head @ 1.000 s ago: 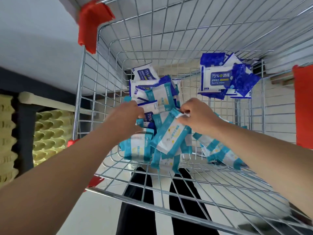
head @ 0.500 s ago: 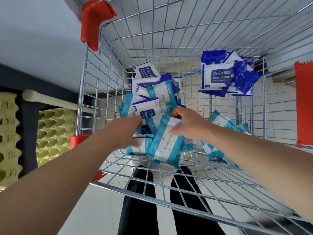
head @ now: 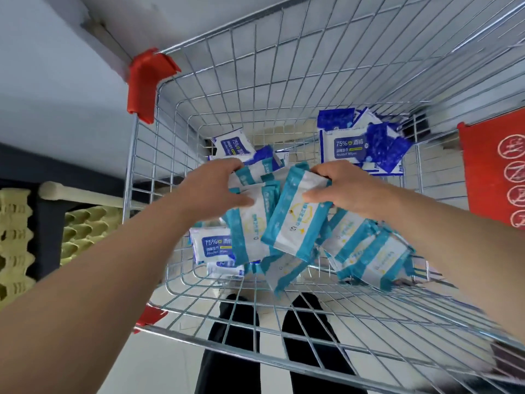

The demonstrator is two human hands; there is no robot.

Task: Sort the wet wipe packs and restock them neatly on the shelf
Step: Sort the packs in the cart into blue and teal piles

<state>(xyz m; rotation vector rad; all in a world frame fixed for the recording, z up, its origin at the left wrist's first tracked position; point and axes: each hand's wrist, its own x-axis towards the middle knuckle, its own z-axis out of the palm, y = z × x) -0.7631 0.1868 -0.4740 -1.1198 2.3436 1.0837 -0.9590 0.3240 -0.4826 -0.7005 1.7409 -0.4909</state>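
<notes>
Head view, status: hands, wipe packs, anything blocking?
Left hand gripping teal packs. Right hand gripping single teal pack. Both inside cart; blue packs loose, nothing blocking.

A pale grey wall (head: pixel 42 75) filled the upper left, softly and evenly lit. A raised seam (head: pixel 96 29) ran across it at a slant near the top. Below the wall lay a dark band (head: pixel 56 169), and under that a cream rail (head: pixel 74 194). Yellowish egg trays (head: pixel 14 240) stood stacked at the far left, with more beneath the rail. The floor (head: pixel 159 371) was pale and smooth. A wire cart (head: pixel 284 81) took up the middle, with a red guard (head: pixel 145 83) on its far left corner. A red sign (head: pixel 494 172) with white circular symbols was on its right side.
</notes>
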